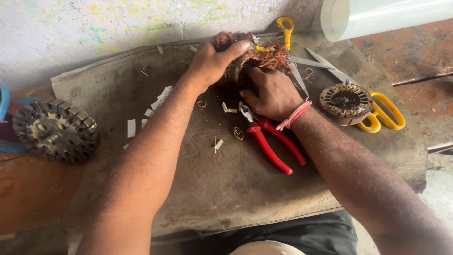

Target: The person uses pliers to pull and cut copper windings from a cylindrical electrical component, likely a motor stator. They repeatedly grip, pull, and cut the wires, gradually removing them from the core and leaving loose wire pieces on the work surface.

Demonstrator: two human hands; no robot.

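Dark cloth, likely the person's trousers [302, 233], fills the bottom edge, and both bare forearms reach up from there across a worn brown mat [226, 189]. On the mat, just below the right wrist, lies a pair of red-handled pliers [271, 141], jaws pointing up toward the hands. Small white paper strips [148, 113] and short copper wire clippings [238, 133] are scattered between the arms.

Further up, the right hand [271, 92], a pink thread tied at its wrist, presses against the near side of a motor stator [252, 59] packed with tangled copper winding. The left hand [212, 61] closes over the stator's far-left side, thumb laid across the top. Both hands hold it firmly, fingers curled tight around the bundle, which sits at the far middle of the mat.

Just beside it on the right lie yellow-handled scissors [358, 92] with blades open, one handle poking up behind the winding. A bare stator ring [346, 101] rests on the scissors. A larger dark laminated core [54, 130] sits well apart at the far left, and a white roll [377, 16] lies at the top right.

The risk here, as I judge it, is cut skin: stiff wire ends and the sharp slot edges could nick fingers if the grip slips, and the open blades lie near the right hand.
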